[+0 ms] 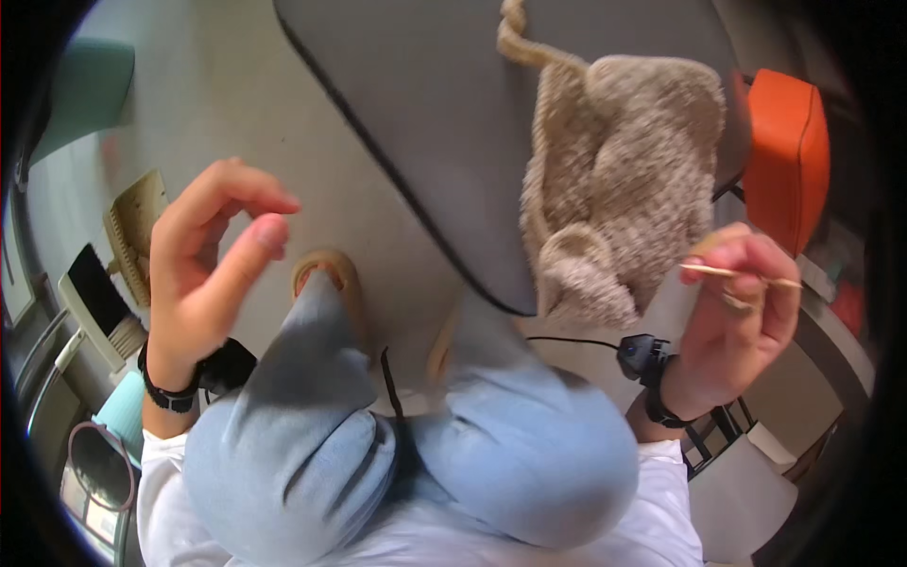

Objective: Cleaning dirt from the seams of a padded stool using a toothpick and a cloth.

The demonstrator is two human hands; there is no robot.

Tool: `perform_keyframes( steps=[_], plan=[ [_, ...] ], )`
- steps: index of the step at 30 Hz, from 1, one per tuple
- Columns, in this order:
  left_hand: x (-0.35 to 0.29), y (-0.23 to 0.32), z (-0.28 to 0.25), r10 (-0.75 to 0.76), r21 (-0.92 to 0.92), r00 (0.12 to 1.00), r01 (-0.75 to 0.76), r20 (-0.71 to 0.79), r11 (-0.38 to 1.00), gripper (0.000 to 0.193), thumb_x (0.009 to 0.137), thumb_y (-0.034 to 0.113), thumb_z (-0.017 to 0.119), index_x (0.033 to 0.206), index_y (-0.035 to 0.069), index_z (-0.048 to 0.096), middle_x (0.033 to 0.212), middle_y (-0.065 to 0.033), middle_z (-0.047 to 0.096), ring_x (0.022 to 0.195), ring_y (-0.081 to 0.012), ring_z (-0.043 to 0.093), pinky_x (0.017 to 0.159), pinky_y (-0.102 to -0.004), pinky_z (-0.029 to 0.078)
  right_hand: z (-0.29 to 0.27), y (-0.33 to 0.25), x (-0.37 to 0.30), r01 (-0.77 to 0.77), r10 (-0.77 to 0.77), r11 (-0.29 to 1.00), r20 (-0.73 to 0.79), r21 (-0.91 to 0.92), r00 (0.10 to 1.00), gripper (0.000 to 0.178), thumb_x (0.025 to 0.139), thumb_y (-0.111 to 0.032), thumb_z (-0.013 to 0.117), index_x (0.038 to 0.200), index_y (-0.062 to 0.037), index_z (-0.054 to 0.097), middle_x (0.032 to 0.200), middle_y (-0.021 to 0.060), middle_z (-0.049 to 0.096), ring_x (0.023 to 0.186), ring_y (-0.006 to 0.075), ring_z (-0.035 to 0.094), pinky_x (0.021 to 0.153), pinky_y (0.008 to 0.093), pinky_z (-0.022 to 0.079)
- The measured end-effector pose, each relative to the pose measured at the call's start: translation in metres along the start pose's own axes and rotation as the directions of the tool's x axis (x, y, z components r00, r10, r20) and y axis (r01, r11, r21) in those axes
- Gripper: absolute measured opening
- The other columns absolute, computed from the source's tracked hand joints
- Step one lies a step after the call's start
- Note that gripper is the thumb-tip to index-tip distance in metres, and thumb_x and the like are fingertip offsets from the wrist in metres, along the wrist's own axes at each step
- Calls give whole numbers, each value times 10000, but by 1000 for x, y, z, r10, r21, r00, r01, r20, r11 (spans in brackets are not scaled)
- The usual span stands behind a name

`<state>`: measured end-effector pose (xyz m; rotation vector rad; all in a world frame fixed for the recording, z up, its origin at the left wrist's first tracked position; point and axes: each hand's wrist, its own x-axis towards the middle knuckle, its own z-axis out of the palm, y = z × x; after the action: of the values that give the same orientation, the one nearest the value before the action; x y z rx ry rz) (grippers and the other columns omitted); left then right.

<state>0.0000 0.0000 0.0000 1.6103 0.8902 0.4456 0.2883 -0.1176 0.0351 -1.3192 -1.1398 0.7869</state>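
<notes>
My right hand [732, 317] is closed, pinching a thin pale stick [715, 272] that lies roughly level across the fingers; its exact kind is too small to make out. Just left of that hand, a fluffy beige bag [652, 142] with a twisted cord strap [515, 42] lies on the dark grey table [406, 85]. A small loop of the same fluffy fabric shows at its near end. Over on the left, away from the table, my left hand [208, 255] is raised above the floor. Its thumb and forefinger are curved and apart, holding nothing.
An orange padded seat [784, 161] stands beyond the table's right side. Along the left are a teal chair [90, 94], a beige woven basket [137, 236], a dark screen [94, 288] and a round mirror [101, 466]. My knees [539, 444] sit below the table's near corner.
</notes>
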Motion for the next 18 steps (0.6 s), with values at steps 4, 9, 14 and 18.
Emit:
perform_keyframes(
  steps=[4, 9, 14, 18],
  plan=[
    [-67, -79, -28, -476, 151, 860, 503, -182, 851, 136, 832, 130, 528, 888, 7, 522, 750, -21, 510, 691, -79, 475, 606, -213, 400, -19, 22, -10, 122, -119, 992, 89, -30, 989, 258, 839, -178, 527, 1030, -6, 511, 802, 116, 557, 662, 178, 487, 541, 254, 417],
    [-188, -75, -36, -942, -17, 306, 950, -140, 311, 148, 854, 144, 502, 916, 10, 519, 809, -13, 532, 750, -94, 501, 652, -215, 410, -50, 15, -25, 30, -58, 980, 136, 199, 989, 259, 831, -190, 494, 1056, -63, 505, 781, 34, 429, 678, 150, 412, 632, 258, 386],
    [-206, -54, 15, -979, 90, 180, 981, -100, 171, 165, 843, 154, 508, 926, 15, 538, 809, -55, 559, 777, -164, 537, 705, -242, 419, -73, 57, -99, -491, -59, 503, -595, -711, 801, 229, 810, -75, 458, 1002, 27, 529, 996, 112, 524, 920, 221, 514, 802, 321, 419],
    [-209, -39, 32, -974, 139, 225, 965, -2, 222, 168, 837, 153, 512, 930, 15, 540, 809, -63, 561, 783, -174, 539, 712, -246, 419, -85, 71, -185, -763, 321, 492, -727, -420, 607, 230, 806, -84, 460, 998, 21, 532, 991, 112, 526, 915, 220, 516, 795, 322, 422]
  ],
)
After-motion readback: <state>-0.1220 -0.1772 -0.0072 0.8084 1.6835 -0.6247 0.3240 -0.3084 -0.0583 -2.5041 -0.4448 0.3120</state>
